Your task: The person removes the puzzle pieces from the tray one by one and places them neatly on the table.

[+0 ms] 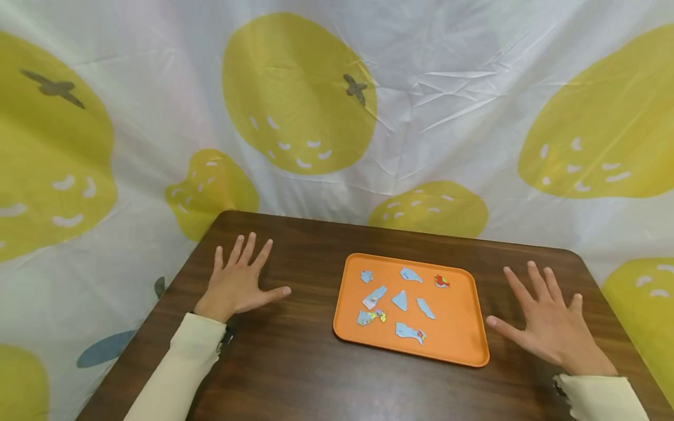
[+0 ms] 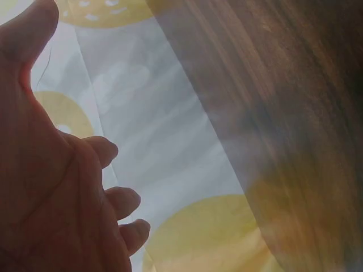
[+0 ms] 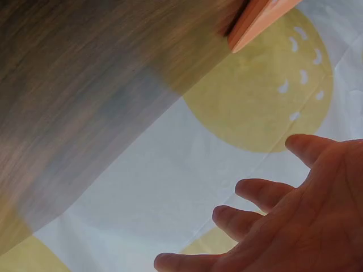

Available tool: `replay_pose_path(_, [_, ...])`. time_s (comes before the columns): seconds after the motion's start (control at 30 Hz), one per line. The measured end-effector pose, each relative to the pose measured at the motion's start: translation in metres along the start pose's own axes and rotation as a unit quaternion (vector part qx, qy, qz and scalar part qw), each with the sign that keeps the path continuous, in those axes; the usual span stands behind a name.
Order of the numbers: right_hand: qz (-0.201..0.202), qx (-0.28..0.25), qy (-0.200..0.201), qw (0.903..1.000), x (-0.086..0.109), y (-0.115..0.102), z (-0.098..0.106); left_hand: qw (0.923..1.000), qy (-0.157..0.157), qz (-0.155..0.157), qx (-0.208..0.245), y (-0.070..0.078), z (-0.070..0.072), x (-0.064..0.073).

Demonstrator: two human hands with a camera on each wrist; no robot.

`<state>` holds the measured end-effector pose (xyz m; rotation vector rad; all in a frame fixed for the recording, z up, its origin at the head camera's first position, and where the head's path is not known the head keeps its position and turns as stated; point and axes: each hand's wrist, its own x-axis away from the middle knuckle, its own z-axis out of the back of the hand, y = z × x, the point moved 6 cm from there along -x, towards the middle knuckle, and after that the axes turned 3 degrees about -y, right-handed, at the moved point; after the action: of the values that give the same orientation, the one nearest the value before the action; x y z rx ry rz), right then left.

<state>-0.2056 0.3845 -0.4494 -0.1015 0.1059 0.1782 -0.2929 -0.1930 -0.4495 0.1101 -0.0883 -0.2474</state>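
Observation:
An orange tray (image 1: 453, 327) lies on the brown wooden table, holding several torn or cut paper pieces, mostly light blue. Among them are a red-patterned piece (image 1: 442, 281), a blue triangle (image 1: 400, 300) and a piece with yellow and purple (image 1: 371, 317). To the tray's left, my left hand (image 1: 237, 285) is spread with straight fingers and holds nothing. My right hand (image 1: 553, 321) is likewise spread, just right of the tray, with its thumb near the tray's edge. Both wrist views show the palms bare, and the tray's corner (image 3: 249, 28) appears at the top of the right one.
The dark wood-grain table (image 1: 284, 374) has rounded far corners. Behind and beside it hangs a white curtain (image 1: 421, 117) printed with big yellow fruit, close to the table's far edge. Light sleeves (image 1: 174, 362) cover both forearms.

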Motion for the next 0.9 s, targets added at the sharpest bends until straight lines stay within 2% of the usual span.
replay_pose_path(0.33, [0.03, -0.025, 0.023, 0.999, -0.0081, -0.0026, 0.0035, 0.9998, 0.014, -0.017, 0.0, 0.0005, 0.0051, -0.0036])
replay_pose_path(0.5, [0.049, -0.047, 0.032, 0.9972, -0.0079, -0.0038, 0.0024, 0.9989, 0.036, -0.028, 0.01, 0.0004, 0.0081, -0.0029])
replay_pose_path(0.6, [0.05, -0.064, 0.03, 0.9962, -0.0058, -0.0031, 0.0017, 0.9977, 0.052, -0.039, 0.015, 0.0022, 0.01, -0.0036])
replay_pose_path(0.9, [0.055, -0.122, 0.036, 0.9903, -0.0063, -0.002, -0.0026, 0.9951, 0.069, -0.053, 0.048, 0.0056, 0.009, -0.0049])
